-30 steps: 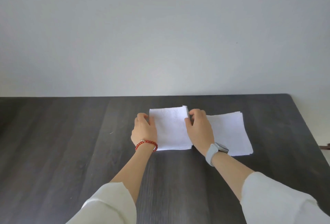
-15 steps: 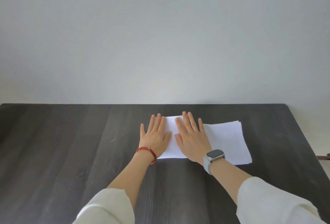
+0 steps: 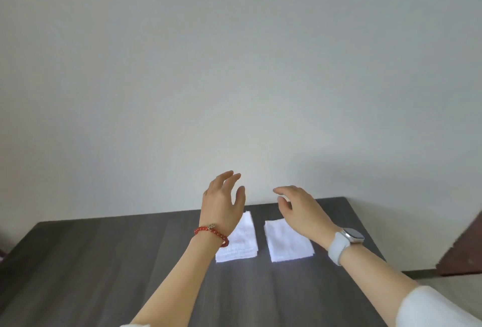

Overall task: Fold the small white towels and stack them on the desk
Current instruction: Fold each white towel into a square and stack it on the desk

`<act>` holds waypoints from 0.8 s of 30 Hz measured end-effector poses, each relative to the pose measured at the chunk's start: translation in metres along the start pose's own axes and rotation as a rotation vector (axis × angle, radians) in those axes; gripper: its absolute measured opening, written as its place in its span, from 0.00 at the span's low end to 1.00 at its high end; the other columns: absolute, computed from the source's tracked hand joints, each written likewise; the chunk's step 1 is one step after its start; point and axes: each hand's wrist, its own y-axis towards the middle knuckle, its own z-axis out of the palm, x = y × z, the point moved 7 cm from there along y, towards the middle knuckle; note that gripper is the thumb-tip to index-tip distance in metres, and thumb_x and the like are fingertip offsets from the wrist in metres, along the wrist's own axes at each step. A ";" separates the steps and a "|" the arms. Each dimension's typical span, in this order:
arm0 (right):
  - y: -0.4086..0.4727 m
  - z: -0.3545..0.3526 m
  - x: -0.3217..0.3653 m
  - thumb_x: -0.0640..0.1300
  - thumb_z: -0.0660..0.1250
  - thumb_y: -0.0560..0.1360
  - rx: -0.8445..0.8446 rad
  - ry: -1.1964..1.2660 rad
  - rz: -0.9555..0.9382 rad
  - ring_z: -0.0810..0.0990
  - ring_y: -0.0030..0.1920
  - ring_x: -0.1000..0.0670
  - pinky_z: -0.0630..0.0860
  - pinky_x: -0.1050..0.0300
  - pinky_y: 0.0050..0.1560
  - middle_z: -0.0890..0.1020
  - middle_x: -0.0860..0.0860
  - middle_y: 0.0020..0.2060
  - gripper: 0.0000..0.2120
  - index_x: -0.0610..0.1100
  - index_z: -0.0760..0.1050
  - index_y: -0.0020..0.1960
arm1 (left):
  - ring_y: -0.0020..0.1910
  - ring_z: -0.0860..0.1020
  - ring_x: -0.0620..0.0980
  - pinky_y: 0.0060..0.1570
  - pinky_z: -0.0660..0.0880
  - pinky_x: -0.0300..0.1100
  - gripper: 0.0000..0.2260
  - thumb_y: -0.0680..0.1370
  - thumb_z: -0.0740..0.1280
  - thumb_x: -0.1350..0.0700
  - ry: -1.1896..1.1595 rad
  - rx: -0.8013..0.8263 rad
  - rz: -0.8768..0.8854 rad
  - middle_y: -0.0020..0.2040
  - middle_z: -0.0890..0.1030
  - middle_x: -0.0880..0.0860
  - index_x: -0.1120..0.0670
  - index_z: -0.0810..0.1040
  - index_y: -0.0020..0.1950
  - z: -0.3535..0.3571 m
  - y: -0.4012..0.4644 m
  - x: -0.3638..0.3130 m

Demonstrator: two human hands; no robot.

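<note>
Low in the frame we see our two bare arms reach up from the bottom edge, with white sleeves at the corners. They cross over the dark worktop, which fills the lower part of the picture.

A bit further up, in the lower middle, two white piles lie flat on the worktop. The left folded towel sits just beside the right towel pile, with a thin dark gap between them. They do not touch. Our left wrist, with its red bracelet, hides part of the left one.

Higher still, near the middle of the frame, our left hand and our right hand hang in the air above the towels. The fingers are loose and spread. They hold nothing and touch nothing. A grey watch sits on our right wrist.

Half a second ago both hands lay flat on the left towel and pressed it down. Now they have lifted off, and the view has tipped up, so we see more of the plain wall behind. At the right edge there is a brown bit we cannot make out.

We think this fold is done. The two piles are side by side, not yet one on the other, so stacking may come next.
</note>
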 end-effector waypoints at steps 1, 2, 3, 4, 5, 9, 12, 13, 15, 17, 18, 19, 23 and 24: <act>-0.025 -0.025 0.001 0.43 0.54 0.80 -0.058 0.018 0.030 0.70 0.64 0.51 0.66 0.61 0.63 0.74 0.51 0.63 0.16 0.44 0.70 0.66 | 0.65 0.70 0.49 0.63 0.66 0.39 0.14 0.78 0.61 0.57 -0.133 -0.022 -0.014 0.65 0.72 0.51 0.54 0.74 0.63 -0.008 -0.014 -0.024; -0.049 -0.048 0.000 0.42 0.54 0.80 -0.114 0.038 0.063 0.72 0.62 0.52 0.67 0.63 0.60 0.76 0.51 0.61 0.15 0.44 0.71 0.64 | 0.61 0.72 0.47 0.59 0.68 0.35 0.12 0.78 0.61 0.58 -0.290 -0.044 -0.058 0.63 0.74 0.50 0.53 0.75 0.61 -0.014 -0.028 -0.045; -0.078 -0.071 -0.004 0.42 0.55 0.79 -0.171 0.049 0.098 0.74 0.60 0.52 0.67 0.65 0.58 0.77 0.51 0.59 0.15 0.44 0.73 0.63 | 0.58 0.74 0.46 0.55 0.70 0.31 0.11 0.79 0.61 0.58 -0.457 -0.057 -0.110 0.60 0.76 0.50 0.53 0.76 0.59 -0.016 -0.045 -0.066; -0.107 -0.093 -0.008 0.41 0.56 0.79 -0.214 0.047 0.130 0.75 0.58 0.52 0.67 0.65 0.57 0.78 0.51 0.58 0.14 0.44 0.74 0.61 | 0.56 0.75 0.45 0.51 0.71 0.28 0.09 0.79 0.61 0.59 -0.609 -0.062 -0.161 0.58 0.77 0.49 0.52 0.77 0.56 -0.015 -0.062 -0.085; -0.135 -0.113 -0.013 0.41 0.56 0.79 -0.246 0.034 0.159 0.76 0.57 0.52 0.68 0.64 0.56 0.79 0.51 0.56 0.13 0.44 0.75 0.60 | 0.55 0.76 0.46 0.51 0.72 0.29 0.08 0.79 0.61 0.59 -0.735 -0.057 -0.206 0.55 0.79 0.49 0.51 0.77 0.53 -0.009 -0.079 -0.104; -0.249 -0.189 -0.051 0.41 0.57 0.79 -0.318 -0.060 0.277 0.76 0.56 0.52 0.69 0.62 0.57 0.80 0.50 0.55 0.12 0.43 0.76 0.59 | 0.55 0.78 0.51 0.59 0.73 0.48 0.07 0.78 0.62 0.58 -0.960 0.110 -0.285 0.50 0.81 0.49 0.48 0.78 0.45 0.042 -0.145 -0.196; -0.342 -0.244 -0.087 0.40 0.57 0.79 -0.410 -0.080 0.407 0.77 0.56 0.51 0.71 0.60 0.58 0.80 0.50 0.55 0.13 0.43 0.75 0.59 | 0.50 0.78 0.49 0.49 0.72 0.33 0.06 0.78 0.62 0.57 -0.957 0.308 -0.138 0.48 0.81 0.50 0.49 0.78 0.46 0.085 -0.194 -0.292; -0.376 -0.262 -0.099 0.40 0.57 0.79 -0.444 -0.088 0.455 0.77 0.55 0.51 0.71 0.60 0.57 0.80 0.50 0.54 0.13 0.44 0.75 0.59 | 0.49 0.78 0.48 0.45 0.70 0.27 0.05 0.78 0.62 0.57 -0.939 0.360 -0.079 0.47 0.81 0.50 0.50 0.78 0.46 0.097 -0.211 -0.327; -0.447 -0.300 -0.122 0.41 0.58 0.78 -0.517 -0.120 0.550 0.77 0.53 0.52 0.69 0.65 0.52 0.80 0.51 0.53 0.12 0.44 0.76 0.59 | 0.45 0.78 0.46 0.39 0.68 0.21 0.05 0.78 0.62 0.58 -0.916 0.465 0.032 0.46 0.80 0.49 0.52 0.77 0.47 0.122 -0.247 -0.397; -0.525 -0.339 -0.146 0.40 0.59 0.78 -0.604 -0.165 0.645 0.78 0.51 0.52 0.66 0.68 0.48 0.81 0.50 0.52 0.11 0.43 0.77 0.57 | 0.44 0.77 0.42 0.39 0.67 0.20 0.05 0.78 0.62 0.58 -0.919 0.564 0.132 0.46 0.80 0.48 0.53 0.78 0.48 0.149 -0.291 -0.468; -0.566 -0.358 -0.158 0.40 0.59 0.77 -0.647 -0.184 0.697 0.78 0.49 0.51 0.67 0.68 0.47 0.81 0.49 0.51 0.11 0.43 0.77 0.56 | 0.45 0.77 0.43 0.39 0.67 0.20 0.05 0.78 0.62 0.58 -0.920 0.599 0.185 0.46 0.80 0.48 0.53 0.78 0.49 0.162 -0.314 -0.504; -0.610 -0.377 -0.168 0.39 0.60 0.77 -0.690 -0.204 0.746 0.78 0.48 0.52 0.67 0.67 0.47 0.82 0.48 0.51 0.11 0.43 0.78 0.55 | 0.45 0.77 0.44 0.40 0.68 0.21 0.05 0.78 0.63 0.58 -0.925 0.636 0.236 0.46 0.80 0.49 0.53 0.78 0.49 0.174 -0.341 -0.541; -0.789 -0.449 -0.201 0.38 0.60 0.77 -0.837 -0.261 0.929 0.77 0.44 0.53 0.68 0.66 0.47 0.82 0.51 0.49 0.11 0.43 0.79 0.54 | 0.41 0.76 0.43 0.39 0.69 0.22 0.05 0.78 0.63 0.60 -0.951 0.803 0.413 0.45 0.79 0.48 0.56 0.79 0.50 0.223 -0.466 -0.693; -0.835 -0.467 -0.208 0.38 0.60 0.76 -0.869 -0.270 0.969 0.78 0.45 0.51 0.69 0.64 0.48 0.82 0.51 0.50 0.11 0.43 0.79 0.54 | 0.40 0.76 0.40 0.40 0.70 0.24 0.05 0.77 0.63 0.61 -0.965 0.842 0.451 0.44 0.79 0.47 0.55 0.78 0.48 0.233 -0.501 -0.731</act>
